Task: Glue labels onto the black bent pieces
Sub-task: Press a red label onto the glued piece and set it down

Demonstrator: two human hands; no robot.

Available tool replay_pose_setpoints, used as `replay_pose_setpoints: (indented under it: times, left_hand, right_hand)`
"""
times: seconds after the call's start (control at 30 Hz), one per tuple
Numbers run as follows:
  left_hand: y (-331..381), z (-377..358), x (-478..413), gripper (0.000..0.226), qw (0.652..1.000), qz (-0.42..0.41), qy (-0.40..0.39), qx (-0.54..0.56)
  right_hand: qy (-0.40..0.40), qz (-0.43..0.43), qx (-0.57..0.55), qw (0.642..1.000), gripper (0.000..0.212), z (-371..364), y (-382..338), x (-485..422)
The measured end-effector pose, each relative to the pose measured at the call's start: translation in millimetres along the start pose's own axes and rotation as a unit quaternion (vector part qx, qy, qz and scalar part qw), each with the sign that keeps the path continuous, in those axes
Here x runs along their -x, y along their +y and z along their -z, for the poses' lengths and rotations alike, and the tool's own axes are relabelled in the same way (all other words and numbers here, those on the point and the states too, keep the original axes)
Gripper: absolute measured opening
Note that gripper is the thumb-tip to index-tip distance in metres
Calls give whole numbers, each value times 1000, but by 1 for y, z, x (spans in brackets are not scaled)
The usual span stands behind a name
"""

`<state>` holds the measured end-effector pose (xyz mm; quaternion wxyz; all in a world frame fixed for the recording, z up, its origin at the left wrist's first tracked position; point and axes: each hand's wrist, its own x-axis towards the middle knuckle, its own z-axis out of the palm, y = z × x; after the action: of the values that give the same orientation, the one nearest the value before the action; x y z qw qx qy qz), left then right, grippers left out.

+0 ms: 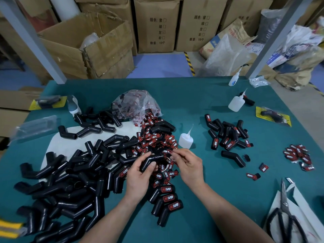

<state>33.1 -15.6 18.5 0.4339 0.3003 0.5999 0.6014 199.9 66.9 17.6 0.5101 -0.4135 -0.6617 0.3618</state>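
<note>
Labelling the black bent piece (152, 159) in hand.
Nearest us lie three labelled pieces (168, 197). Our left hand (138, 174) grips the bare one at its elbow, over the loose labels (154, 137); our right hand (190, 166) pinches what appears to be a label (172, 152) at its far end. We advise setting it square and pressing flat. Beyond stands the glue bottle (185, 140).

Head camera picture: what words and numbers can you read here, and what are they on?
"PROTAPER": labels on finished black bent pieces.
"TAPER": loose labels in the pile.
"颜色: 紫 绿 左 右": cardboard box.
"数量: 10个": same cardboard box.
Blue print on the far glue bottle: too blurred to read.
</note>
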Motion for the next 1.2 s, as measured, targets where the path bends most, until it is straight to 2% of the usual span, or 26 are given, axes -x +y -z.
replay_pose_setpoints:
  times: [0.07,0.2,0.47,0.83,1.2]
  left_hand:
    - [1,0,0,38,1000,0,-2,-8]
    - [4,-3,2,40,999,-29,0,-24]
    - [2,-4,3,35,999,-37,-3,-32]
    - [1,-4,3,40,998,-39,-3,-39]
    - [-2,0,-1,46,996,-54,0,-74]
  right_hand:
    - [0,14,-22,1000,15,-2,-1,1]
    - [-18,-13,-58,998,14,-8,-1,4]
    - [-12,-10,-80,997,13,-10,-5,2]
    - [-66,-34,-71,995,11,-12,-8,5]
    - [-93,-6,-9,996,15,-12,-12,7]
